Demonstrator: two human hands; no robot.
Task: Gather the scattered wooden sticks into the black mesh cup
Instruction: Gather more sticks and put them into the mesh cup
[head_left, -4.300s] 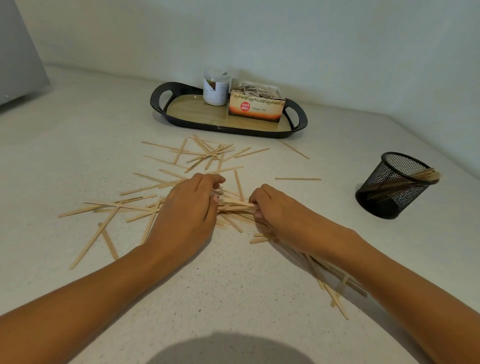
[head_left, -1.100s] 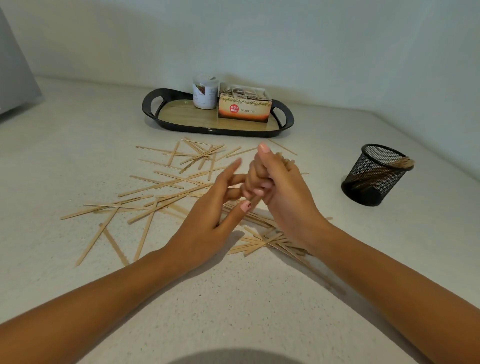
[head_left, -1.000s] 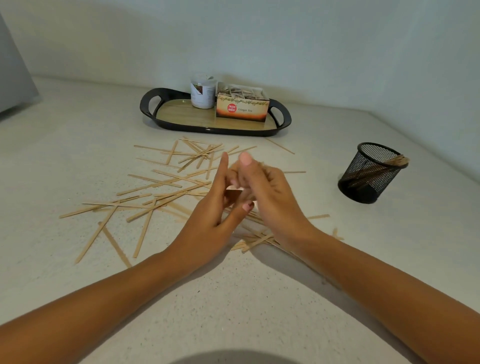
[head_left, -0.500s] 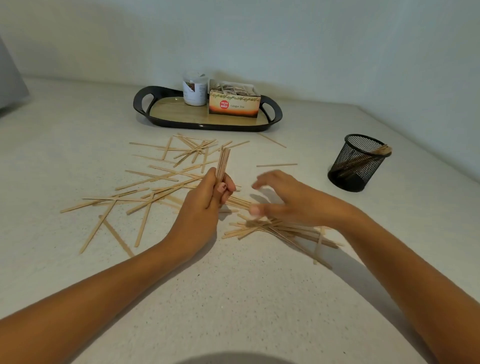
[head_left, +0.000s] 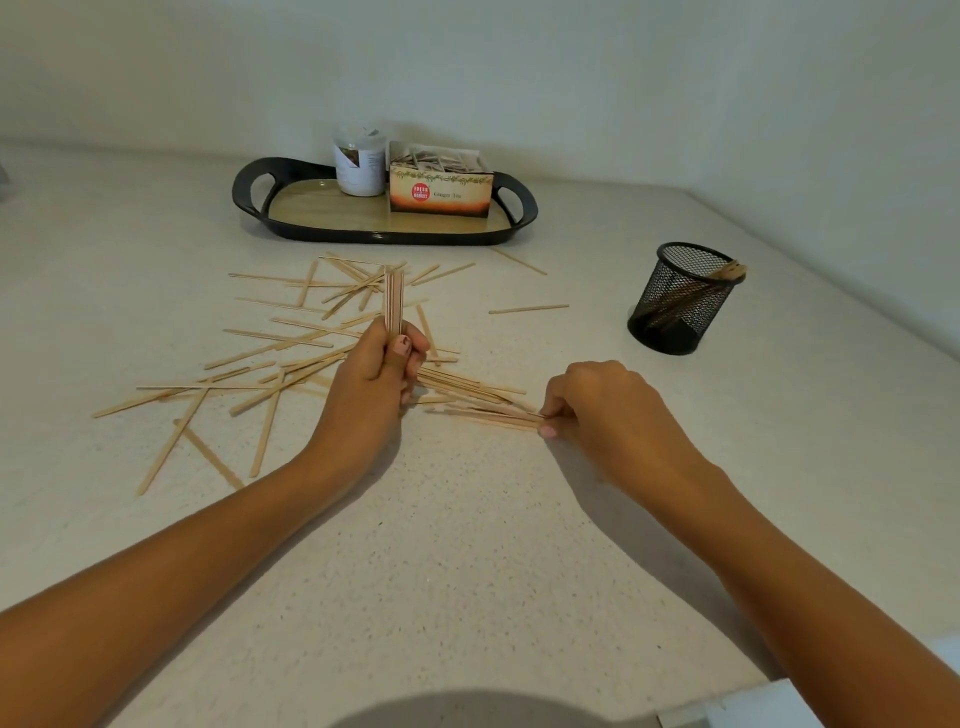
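Left hand: our left hand (head_left: 374, 374) is closed as a fist around a bundle of sticks (head_left: 394, 301); the bundle stands upright out of the top of the fist, and the thumb presses on its front
Right hand: our right hand (head_left: 608, 402) is low on the counter (head_left: 467, 561), with the fingers curled; thumb and fingertips pinch the near ends of a few flat sticks (head_left: 488, 418)
Flat sticks: they lie almost side by side on the counter and point toward the left hand
Between the hands: we see a small heap (head_left: 467, 387) of sticks that cross each other, just behind the flat sticks
Loose sticks: many loose sticks (head_left: 291, 338) are spread on the counter, left of the left hand and behind it, several lying across others
Single stick: one single stick (head_left: 529, 308) lies alone between the heap and the cup
Cup: the black mesh cup (head_left: 683, 299) stands upright at the right, well apart from both hands; some sticks lean inside, and their tips (head_left: 730, 271) pass over the rim
Back of the counter: a black tray (head_left: 384, 237) with two handles stands near the wall; it carries a white jar (head_left: 359, 166) and a tea box (head_left: 441, 195) just beside each other
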